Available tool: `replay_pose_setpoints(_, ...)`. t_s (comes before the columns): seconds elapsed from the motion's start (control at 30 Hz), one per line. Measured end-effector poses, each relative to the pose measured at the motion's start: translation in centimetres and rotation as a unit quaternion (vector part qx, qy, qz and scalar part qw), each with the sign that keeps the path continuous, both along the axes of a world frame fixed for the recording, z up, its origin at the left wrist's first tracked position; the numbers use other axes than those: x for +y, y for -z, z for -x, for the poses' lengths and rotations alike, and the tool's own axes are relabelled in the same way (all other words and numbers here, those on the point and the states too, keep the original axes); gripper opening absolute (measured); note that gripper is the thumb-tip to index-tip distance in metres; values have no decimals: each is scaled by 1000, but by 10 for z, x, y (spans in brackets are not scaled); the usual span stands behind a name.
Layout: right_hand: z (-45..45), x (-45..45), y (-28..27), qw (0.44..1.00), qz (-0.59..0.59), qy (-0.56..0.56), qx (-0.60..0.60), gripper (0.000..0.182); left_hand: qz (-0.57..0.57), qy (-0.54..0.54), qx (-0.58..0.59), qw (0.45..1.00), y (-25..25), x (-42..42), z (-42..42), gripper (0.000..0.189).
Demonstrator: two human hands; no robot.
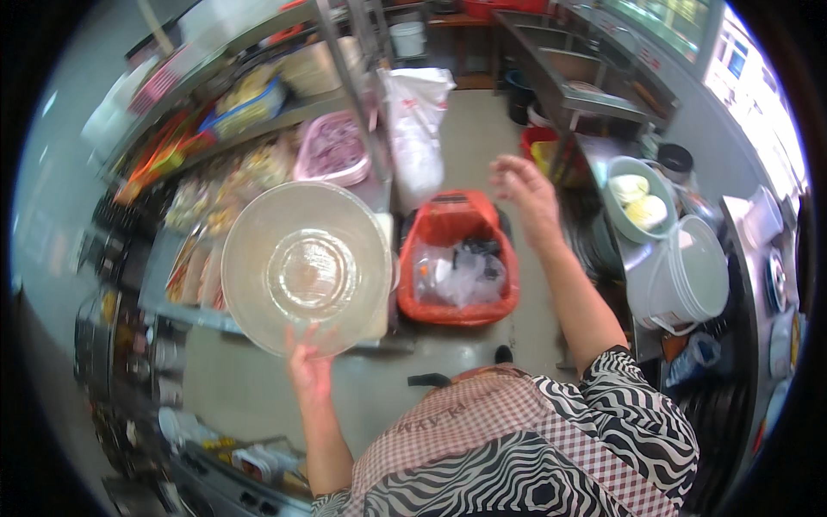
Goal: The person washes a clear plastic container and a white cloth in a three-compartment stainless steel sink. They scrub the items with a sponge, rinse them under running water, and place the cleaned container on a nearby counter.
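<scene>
My left hand [311,368] grips the near rim of a large translucent plastic basin [310,271], with some fingers showing through its wall. Only a wet shine shows inside the basin. Raised at the right, my right hand [526,194] holds nothing, its fingers loosely bent and a little blurred. Between the two hands, lower down, stands a bin with a red liner bag [504,304] with clear and dark plastic bags in it. Left of the basin, long packed food items [194,274] lie in a tray on the metal counter.
A pink basket of chopped purple food [333,145] and a white sack [413,129] stand beyond the basin. At right are a green basin with cabbages [639,200], white buckets [691,271] and a metal sink [575,64]. A steel shelf post [352,84] rises at upper left.
</scene>
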State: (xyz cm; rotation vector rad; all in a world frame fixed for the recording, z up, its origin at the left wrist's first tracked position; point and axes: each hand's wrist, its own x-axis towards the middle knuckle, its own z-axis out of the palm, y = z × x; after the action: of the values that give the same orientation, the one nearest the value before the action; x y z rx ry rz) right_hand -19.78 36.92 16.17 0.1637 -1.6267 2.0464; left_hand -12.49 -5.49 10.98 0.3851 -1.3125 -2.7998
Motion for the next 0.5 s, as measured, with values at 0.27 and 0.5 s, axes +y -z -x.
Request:
replay_pose_setpoints(0.27,-94,232,-66,978,26,201,53,22,-59,226,-36,972,24,236,88,88)
replay_pose_setpoints(0.5,-49,418,-107,962,-23,269,-35,24,-105,309,-61,943,46,424,163,72)
